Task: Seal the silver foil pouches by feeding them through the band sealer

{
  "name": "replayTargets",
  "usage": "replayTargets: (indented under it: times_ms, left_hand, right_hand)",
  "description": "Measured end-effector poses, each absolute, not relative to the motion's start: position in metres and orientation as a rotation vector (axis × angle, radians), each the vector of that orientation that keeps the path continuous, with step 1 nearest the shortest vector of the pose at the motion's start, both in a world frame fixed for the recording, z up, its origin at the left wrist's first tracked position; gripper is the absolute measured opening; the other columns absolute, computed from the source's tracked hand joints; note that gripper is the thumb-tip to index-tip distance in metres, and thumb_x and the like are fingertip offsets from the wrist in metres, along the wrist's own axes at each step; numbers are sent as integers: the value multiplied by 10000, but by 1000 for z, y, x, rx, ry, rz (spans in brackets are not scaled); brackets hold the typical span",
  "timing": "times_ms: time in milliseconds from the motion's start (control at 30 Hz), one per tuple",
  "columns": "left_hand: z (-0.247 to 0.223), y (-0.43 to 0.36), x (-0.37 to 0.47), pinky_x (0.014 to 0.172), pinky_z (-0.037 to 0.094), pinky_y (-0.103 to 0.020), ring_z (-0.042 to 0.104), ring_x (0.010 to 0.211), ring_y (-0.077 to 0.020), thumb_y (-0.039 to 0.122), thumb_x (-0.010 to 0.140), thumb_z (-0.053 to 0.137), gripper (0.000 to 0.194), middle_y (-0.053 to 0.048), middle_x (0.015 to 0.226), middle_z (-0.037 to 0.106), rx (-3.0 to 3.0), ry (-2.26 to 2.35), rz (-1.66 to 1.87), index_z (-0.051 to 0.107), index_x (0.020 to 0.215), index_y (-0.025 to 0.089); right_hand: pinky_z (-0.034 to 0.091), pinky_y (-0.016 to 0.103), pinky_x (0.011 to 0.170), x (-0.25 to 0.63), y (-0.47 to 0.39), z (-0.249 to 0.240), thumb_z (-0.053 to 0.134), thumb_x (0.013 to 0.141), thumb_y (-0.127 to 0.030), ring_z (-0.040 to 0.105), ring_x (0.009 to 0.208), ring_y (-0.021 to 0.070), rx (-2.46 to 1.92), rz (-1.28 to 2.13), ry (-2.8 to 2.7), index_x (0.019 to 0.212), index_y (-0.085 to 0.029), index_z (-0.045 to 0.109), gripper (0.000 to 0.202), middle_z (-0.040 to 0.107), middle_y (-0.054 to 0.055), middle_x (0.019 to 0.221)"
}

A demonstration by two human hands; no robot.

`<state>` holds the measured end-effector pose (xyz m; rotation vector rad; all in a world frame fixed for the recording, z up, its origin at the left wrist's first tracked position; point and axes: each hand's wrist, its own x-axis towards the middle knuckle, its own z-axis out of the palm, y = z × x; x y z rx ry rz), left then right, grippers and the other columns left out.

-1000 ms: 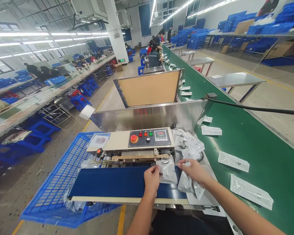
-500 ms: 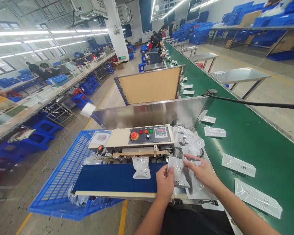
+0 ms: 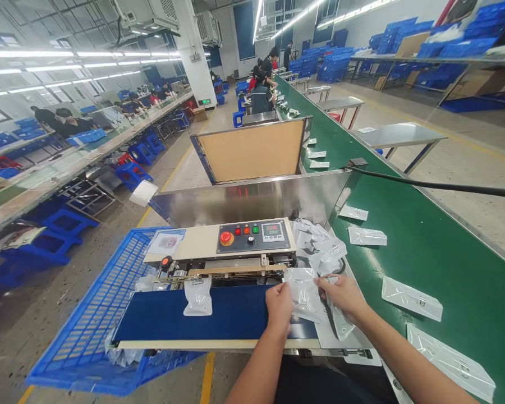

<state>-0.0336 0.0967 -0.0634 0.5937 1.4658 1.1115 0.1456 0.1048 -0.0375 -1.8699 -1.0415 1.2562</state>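
The left hand, fingers curled, pinches the left edge of a white pouch beside the blue belt's right end. The right hand pinches its upper right corner.

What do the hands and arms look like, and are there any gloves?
No gloves: the left hand and right hand are bare. Both forearms are bare too, with no sleeves, watch or bracelet showing. Dark clothing shows below.
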Motion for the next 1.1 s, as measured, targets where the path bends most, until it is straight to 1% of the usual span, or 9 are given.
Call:
replayTargets:
  times_ms: [167, 300, 400, 467, 533, 667, 733, 867, 1100]
  left_hand:
    - [-66, 92, -82, 717, 569, -340, 734, 773, -265, 648, 685, 881, 578, -115, 814, 798, 543, 1541, 1252, 854, 872, 101]
    - [-62, 56, -118, 998, 607, -439, 772, 1132, -338, 623, 824, 843, 562, -176, 1177, 823, 568, 1823, 1495, 837, 1152, 167]
    - [-48, 29, -109, 992, 622, -427, 779, 1107, -324, 635, 913, 760, 522, -180, 1187, 818, 878, 1783, 1423, 833, 1150, 176]
    - [-36, 22, -87, 916, 640, -391, 785, 1013, -300, 609, 922, 762, 482, -165, 1119, 829, 1151, 1542, 1256, 851, 1116, 177]
    - [-25, 24, -63, 851, 633, -353, 766, 932, -269, 570, 954, 740, 429, -142, 1045, 831, 1340, 1323, 1132, 864, 1094, 184]
    - [-15, 43, -41, 758, 567, -312, 684, 806, -228, 580, 1053, 582, 519, -109, 894, 805, 1256, 1348, 1147, 855, 1018, 139]
    - [-17, 50, -41, 690, 512, -287, 635, 749, -208, 608, 1054, 559, 574, -90, 838, 780, 1163, 1370, 1149, 845, 988, 115]
    - [-27, 58, -42, 627, 418, -271, 517, 660, -167, 609, 1034, 562, 596, -44, 715, 699, 1193, 1313, 1081, 814, 809, 118]
    - [-53, 79, -30, 559, 357, -250, 443, 589, -140, 607, 797, 793, 517, 20, 541, 521, 868, 1437, 1043, 705, 574, 150]
  right_hand:
    - [488, 311, 636, 122, 116, -17, 780, 755, -549, 639, 589, 208, -1801, 1351, -1031, 799, -212, 779, 340, 696, 24, 576]
    - [416, 302, 540, 129, 98, -9, 785, 759, -641, 528, 483, 180, -1844, 1224, -1040, 955, -211, 821, 473, 657, -19, 526]
    - [407, 306, 500, 124, 81, -10, 780, 777, -676, 521, 469, 186, -1803, 1170, -1056, 951, -209, 831, 500, 599, -29, 482]
    - [504, 314, 577, 112, 74, -10, 814, 758, -675, 658, 615, 229, -1711, 1205, -1043, 942, -201, 831, 508, 715, 25, 622]
    - [588, 329, 725, 97, 70, -8, 864, 727, -674, 755, 854, 277, -1572, 1296, -972, 1030, -199, 830, 565, 825, 88, 906]
    - [620, 383, 932, 88, 67, -8, 849, 727, -764, 754, 1150, 298, -1309, 1410, -687, 1336, -266, 751, 793, 787, 112, 1328]
    - [623, 401, 940, 96, 65, -12, 872, 681, -783, 762, 1116, 306, -1340, 1395, -666, 1252, -249, 791, 786, 807, 122, 1272]
    - [627, 388, 778, 119, 59, -22, 864, 633, -820, 764, 843, 301, -1483, 1410, -885, 881, -187, 837, 680, 836, 125, 899]
    - [517, 309, 576, 144, 59, -34, 760, 715, -690, 666, 599, 221, -1771, 1102, -909, 780, -187, 810, 510, 746, 54, 658]
